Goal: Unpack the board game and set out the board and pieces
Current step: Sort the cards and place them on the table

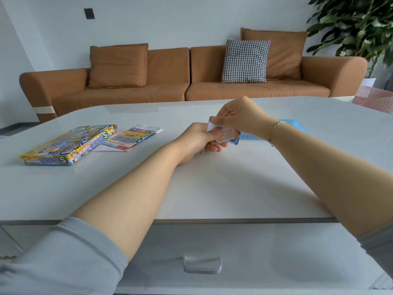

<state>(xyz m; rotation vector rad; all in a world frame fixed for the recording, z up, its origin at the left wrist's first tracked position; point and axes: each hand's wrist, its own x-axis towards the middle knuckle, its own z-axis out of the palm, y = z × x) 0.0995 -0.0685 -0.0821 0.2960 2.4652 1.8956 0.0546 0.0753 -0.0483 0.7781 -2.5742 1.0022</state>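
Note:
A colourful game box (68, 145) lies on the white table (212, 188) at the left, its far end flap open. Beside it, to the right, lies the folded board or leaflet (129, 138) on some paper sheets. At the table's middle both hands hold a small pack of cards (228, 136) with orange and blue print. My left hand (196, 139) grips the pack from below and the side. My right hand (238, 118) pinches its top edge from above. A light blue flat piece (295, 126) lies behind my right wrist, mostly hidden.
A brown sofa (191, 81) with cushions stands behind the table. A potted plant (357, 24) is at the far right, with a pink perforated basket (376, 99) below it. A drawer handle (202, 265) shows under the table's front edge.

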